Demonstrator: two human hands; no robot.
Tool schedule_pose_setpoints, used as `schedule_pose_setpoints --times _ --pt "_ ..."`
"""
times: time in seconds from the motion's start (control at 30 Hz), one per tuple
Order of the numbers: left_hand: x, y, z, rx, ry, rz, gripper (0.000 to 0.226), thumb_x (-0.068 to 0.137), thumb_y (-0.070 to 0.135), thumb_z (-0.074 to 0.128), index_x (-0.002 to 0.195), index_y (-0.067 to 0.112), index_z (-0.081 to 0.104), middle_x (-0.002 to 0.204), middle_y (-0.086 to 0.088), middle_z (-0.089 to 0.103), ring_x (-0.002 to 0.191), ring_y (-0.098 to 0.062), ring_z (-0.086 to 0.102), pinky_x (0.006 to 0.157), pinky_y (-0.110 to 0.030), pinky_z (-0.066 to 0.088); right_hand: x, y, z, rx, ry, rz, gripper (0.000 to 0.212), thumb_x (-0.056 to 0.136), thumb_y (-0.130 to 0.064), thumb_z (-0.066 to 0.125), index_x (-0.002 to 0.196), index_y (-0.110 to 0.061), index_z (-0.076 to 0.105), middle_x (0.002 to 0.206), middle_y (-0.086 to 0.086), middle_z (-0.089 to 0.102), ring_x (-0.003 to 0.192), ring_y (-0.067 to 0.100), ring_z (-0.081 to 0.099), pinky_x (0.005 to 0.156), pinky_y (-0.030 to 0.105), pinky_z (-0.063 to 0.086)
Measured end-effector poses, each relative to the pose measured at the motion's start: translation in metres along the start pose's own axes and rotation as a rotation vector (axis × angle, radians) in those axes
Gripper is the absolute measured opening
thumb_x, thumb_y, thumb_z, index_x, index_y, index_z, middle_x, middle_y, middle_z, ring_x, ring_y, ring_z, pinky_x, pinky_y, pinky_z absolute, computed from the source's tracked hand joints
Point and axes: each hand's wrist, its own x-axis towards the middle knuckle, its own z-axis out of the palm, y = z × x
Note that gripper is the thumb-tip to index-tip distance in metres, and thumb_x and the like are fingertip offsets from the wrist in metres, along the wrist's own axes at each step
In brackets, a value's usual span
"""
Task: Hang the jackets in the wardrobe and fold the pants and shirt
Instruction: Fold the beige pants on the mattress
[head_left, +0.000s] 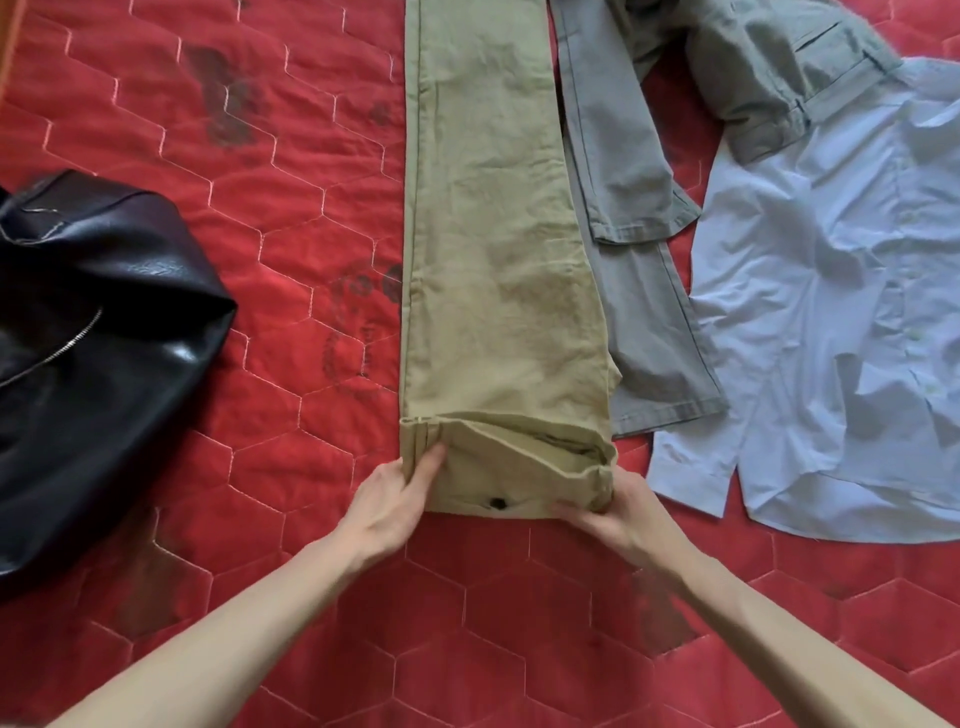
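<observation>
Both hands (387, 501) (621, 512) grip folded khaki pants (498, 260) waist end

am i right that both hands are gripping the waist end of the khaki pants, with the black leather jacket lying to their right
Not quite. The head view shows the black leather jacket to the left of the khaki pants. Left hand and right hand do grip the waist end.
</observation>
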Motion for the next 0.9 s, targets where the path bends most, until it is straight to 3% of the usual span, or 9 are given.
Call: schedule_pose_setpoints --times 0.07,0.17,0.27,0.37,0.47,0.6,0.67,0.77,0.9 --pt "0.006 0.006 0.0 -0.045 0.009 -0.026 0.111 0.071 0.104 0.017 0.109 0.018 0.076 0.104 -0.006 0.078 0.1 -0.024 0.071 0.099 -0.043 0.053 0.004 -0.001 0.005 0.034 0.071 0.084 0.036 0.091 -0.057 0.074 0.083 -0.023 0.066 0.072 -0.017 0.066 0.068 -0.002 0.057 0.062 0.026 0.045" --pt "0.008 0.004 0.003 -0.099 -0.007 -0.02 0.086 0.075 0.093 0.044 0.117 0.025 0.078 0.113 0.006 0.078 0.112 -0.013 0.07 0.106 -0.04 0.052 0.015 -0.009 0.012 0.061 0.168 0.212 0.053 0.098 -0.058 0.062 0.075 -0.011 0.055 0.072 0.008 0.064 0.068 0.01 0.05 0.068 0.045 0.047" --pt "0.011 0.002 0.001 -0.106 -0.039 -0.028 0.079 0.071 0.085 0.06 0.117 0.024 0.078 0.112 0.011 0.079 0.111 -0.009 0.071 0.105 -0.041 0.054 0.034 -0.014 0.018 -0.048 0.225 0.312 0.052 0.103 -0.057 0.051 0.072 -0.016 0.046 0.066 -0.002 0.059 0.066 0.017 0.052 0.068 0.044 0.042" --pt "0.021 0.004 -0.004 -0.153 -0.006 -0.077 0.081 0.071 0.086 0.059 0.109 0.018 0.079 0.108 0.006 0.08 0.107 -0.016 0.073 0.104 -0.046 0.054 0.053 -0.018 0.02 -0.154 0.253 0.4 0.055 0.106 -0.058 0.041 0.074 -0.015 0.057 0.076 0.003 0.069 0.078 0.029 0.063 0.075 0.044 0.046" --pt "0.032 0.005 -0.006 -0.059 0.043 -0.113 0.076 0.084 0.083 0.053 0.098 0.013 0.077 0.098 -0.002 0.08 0.101 -0.028 0.074 0.1 -0.049 0.053 0.061 -0.017 0.022 -0.194 0.274 0.435 0.058 0.108 -0.055 0.037 0.073 -0.016 0.06 0.081 0.007 0.07 0.081 0.031 0.064 0.075 0.042 0.045" --pt "0.036 0.003 -0.005 0.019 0.04 -0.092 0.073 0.095 0.079 0.041 0.093 0.014 0.074 0.095 0.003 0.079 0.098 -0.025 0.073 0.099 -0.048 0.053 0.057 -0.017 0.027 -0.193 0.437 0.332 0.056 0.107 -0.053 0.035 0.07 -0.013 0.049 0.064 0.006 0.06 0.067 0.036 0.06 0.062 0.042 0.038" --pt "0.035 0.0 -0.003 -0.015 0.074 -0.058 0.086 0.088 0.087 0.036 0.093 0.009 0.072 0.094 0.001 0.079 0.094 -0.025 0.073 0.095 -0.049 0.054 0.055 -0.019 0.029 -0.185 0.567 0.272 0.05 0.105 -0.053 0.034 0.073 -0.016 0.045 0.057 0.004 0.053 0.058 0.037 0.056 0.058 0.038 0.03" --pt "0.035 -0.003 0.002 -0.066 0.19 -0.024 0.09 0.082 0.089 0.033 0.083 0.005 0.064 0.078 -0.003 0.073 0.077 -0.029 0.066 0.082 -0.049 0.056 0.063 -0.016 0.029 -0.181 0.649 0.329 0.038 0.109 -0.041 0.045 0.084 -0.014 0.056 0.063 0.007 0.059 0.065 0.039 0.061 0.06 0.037 0.031" --pt "0.044 0.005 0.007 -0.148 0.311 -0.022 0.069 0.091 0.076 0.054 0.058 0.019 0.033 0.055 0.007 0.035 0.055 -0.02 0.033 0.056 -0.04 0.03 0.072 -0.015 0.026 -0.262 0.608 0.451 0.038 0.109 -0.044 0.044 0.092 -0.015 0.061 0.074 0.01 0.066 0.077 0.04 0.065 0.064 0.038 0.037"
